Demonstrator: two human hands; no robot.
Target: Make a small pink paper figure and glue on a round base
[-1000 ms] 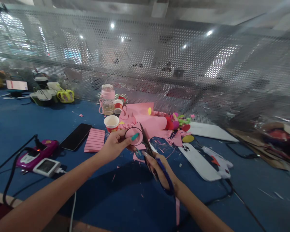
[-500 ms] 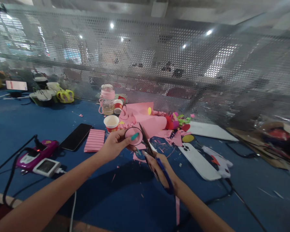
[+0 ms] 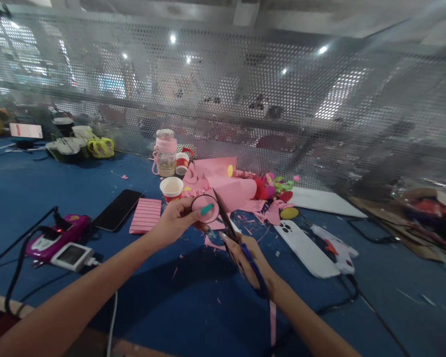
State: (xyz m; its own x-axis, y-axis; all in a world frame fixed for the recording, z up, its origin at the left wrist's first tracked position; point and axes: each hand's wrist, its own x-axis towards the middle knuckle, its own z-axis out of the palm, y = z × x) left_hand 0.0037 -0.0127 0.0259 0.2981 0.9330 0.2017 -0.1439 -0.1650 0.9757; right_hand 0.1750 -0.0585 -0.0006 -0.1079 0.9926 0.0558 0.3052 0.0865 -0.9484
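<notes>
paper point(image 3: 145, 216) right of phone point(image 3: 117, 210) | cup point(image 3: 171, 187) before bottle point(image 3: 166, 154) | scissors point(image 3: 230, 230) left of glue gun point(image 3: 341, 252)

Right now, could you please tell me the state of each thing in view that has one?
Left hand, pinching the disc
Right hand, gripping the scissors
Disc, held, black-edged
Scissors, blades at disc's edge, opening unclear
Near cup, upright, open-topped
Bottle, upright, capped
Black phone, lying flat, screen dark
Far screen, lit
Power strip, red light on, plugs in
White box, cable plugged in
Glue gun, lying flat

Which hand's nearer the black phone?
Left: the left hand, pinching a pink disc, is right of the black phone, past the striped pink pad; the right hand, holding the scissors, is farther right.
</notes>
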